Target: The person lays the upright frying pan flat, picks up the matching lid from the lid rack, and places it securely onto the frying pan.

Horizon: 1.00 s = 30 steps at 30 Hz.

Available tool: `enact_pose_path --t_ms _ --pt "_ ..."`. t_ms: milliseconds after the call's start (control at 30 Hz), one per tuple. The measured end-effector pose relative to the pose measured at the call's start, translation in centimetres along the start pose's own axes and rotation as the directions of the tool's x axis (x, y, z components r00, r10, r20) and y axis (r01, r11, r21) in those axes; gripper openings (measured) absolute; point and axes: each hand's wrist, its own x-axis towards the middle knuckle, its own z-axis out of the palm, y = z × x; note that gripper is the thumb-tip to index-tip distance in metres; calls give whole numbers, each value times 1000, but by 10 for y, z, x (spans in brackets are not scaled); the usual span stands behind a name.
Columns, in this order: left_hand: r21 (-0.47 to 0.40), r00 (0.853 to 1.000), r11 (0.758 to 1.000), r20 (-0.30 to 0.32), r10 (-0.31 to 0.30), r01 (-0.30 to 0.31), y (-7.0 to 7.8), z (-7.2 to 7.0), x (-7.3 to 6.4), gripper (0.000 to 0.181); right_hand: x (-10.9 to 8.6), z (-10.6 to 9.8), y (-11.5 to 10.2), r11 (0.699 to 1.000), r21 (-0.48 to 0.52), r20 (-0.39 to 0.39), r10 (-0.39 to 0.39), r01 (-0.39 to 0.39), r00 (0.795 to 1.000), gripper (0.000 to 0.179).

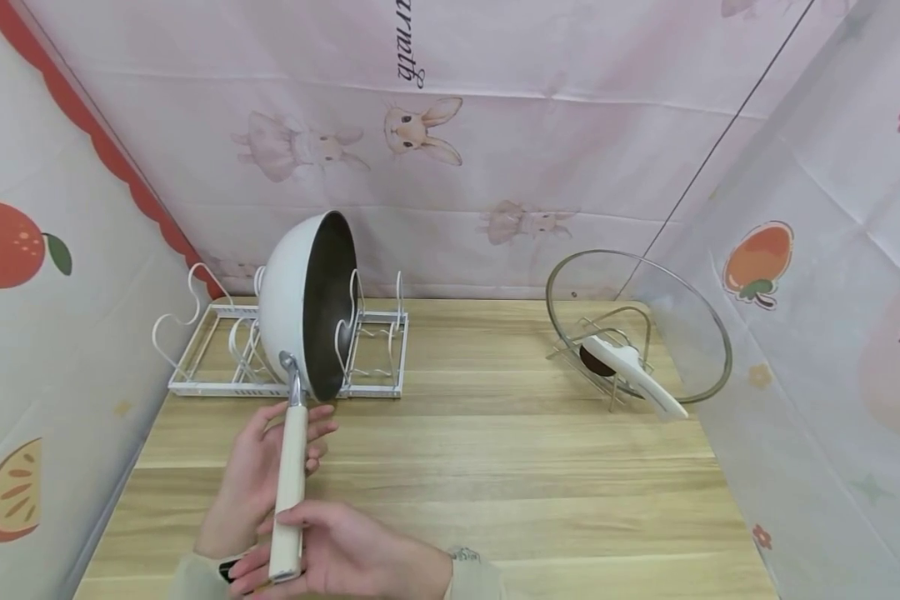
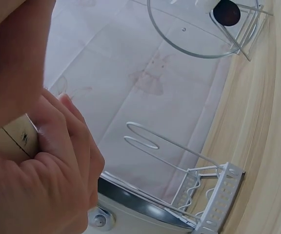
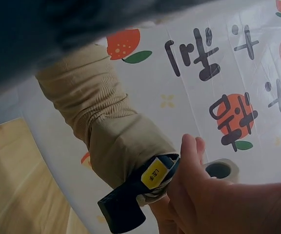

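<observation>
A white wok [image 1: 285, 292] with a dark inside stands on its edge, tilted, among the wire loops of a white pan rack [image 1: 378, 392]. Its cream handle [image 1: 291, 458] points down toward me. Around the upper part of that handle, my left hand [image 1: 258, 462] has its fingers curled from behind, their tips showing on the right. Lower down, my right hand [image 1: 352, 546] grips the handle's end, thumb on top and fingers beneath. Close up in the left wrist view, the left fingers [image 2: 65, 146] wrap beside the cream handle [image 2: 16, 139]. The handle's hollow end [image 3: 221, 170] shows beyond the right hand [image 3: 199, 195].
On the right, a glass lid [image 1: 708, 379] with a white grip [image 1: 633, 375] leans in a thin wire stand [image 1: 637, 312]. Printed cloth walls [image 1: 495, 150] enclose the wooden table [image 1: 510, 467] at the back and both sides. A black strap [image 3: 123, 209] circles the left wrist.
</observation>
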Motion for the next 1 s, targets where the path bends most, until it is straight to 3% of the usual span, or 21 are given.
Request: enact_pose_path --t_ms 167,533,767,1000 --pt "6 999 1000 -32 2 -2 0 4 -1 64 5 -2 0 1000 -3 10 -5 5 1000 17" --pt "-10 999 1000 -40 -8 7 -2 8 0 61 21 -17 4 993 -47 99 -101 106 990 26" --pt "1 996 1000 -90 -4 4 -2 10 -1 59 24 -19 9 992 -57 105 -108 115 989 29" --pt "23 997 1000 -77 8 -6 -3 7 0 58 25 -19 11 992 -52 98 -113 118 989 28"
